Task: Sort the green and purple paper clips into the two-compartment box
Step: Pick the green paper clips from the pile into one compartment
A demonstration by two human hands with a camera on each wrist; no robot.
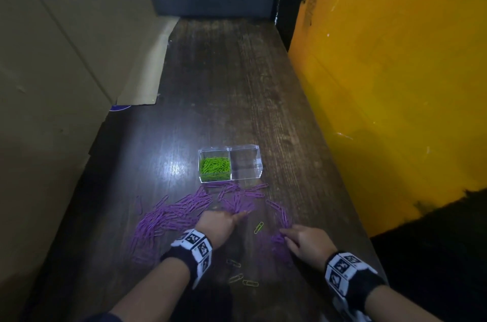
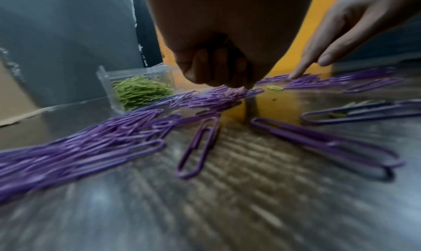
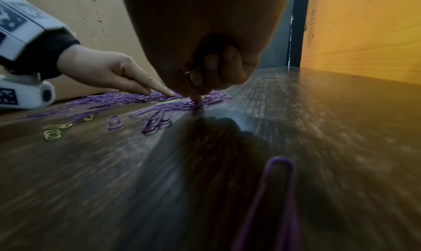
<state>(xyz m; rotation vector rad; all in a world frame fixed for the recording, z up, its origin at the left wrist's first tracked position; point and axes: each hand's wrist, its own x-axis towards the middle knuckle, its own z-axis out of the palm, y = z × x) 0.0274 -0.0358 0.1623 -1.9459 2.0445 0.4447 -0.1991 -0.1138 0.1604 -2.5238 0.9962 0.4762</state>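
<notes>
Dark wood-grain surface (image 1: pixel 237 84) runs between a cardboard wall (image 1: pixel 52 58) on one side and a yellow panel (image 1: pixel 395 71) on the other. At its near end both hands work low over the scatter. The left hand (image 1: pixel 217 224) rests on the purple paper clips (image 1: pixel 171 213) with its fingers curled down, fingertips on a small clump; whether it has actually pinched any I cannot tell. The right hand (image 1: pixel 307 242) has its forefinger stretched onto the clips at the right of the scatter, the other fingers folded under. Its wrist view shows a thin greenish glint among those folded fingers, possibly a clip, too dim to be sure.

Between the hands lies one stray green clip (image 1: pixel 258 227), and a few more lie closer to the person. Beyond the scatter stands the clear two-compartment box (image 1: pixel 259 163): green paper clips (image 1: pixel 214 164) fill its left compartment, and the right one looks empty.

Gathering the purple clips goes best by raking them into a tight heap with flat fingers, then scooping a bunch rather than picking singles, while keeping the stray green ones out of the heap.

Both wrist views are blurred, and each hand's own palm hides its fingertips.
</notes>
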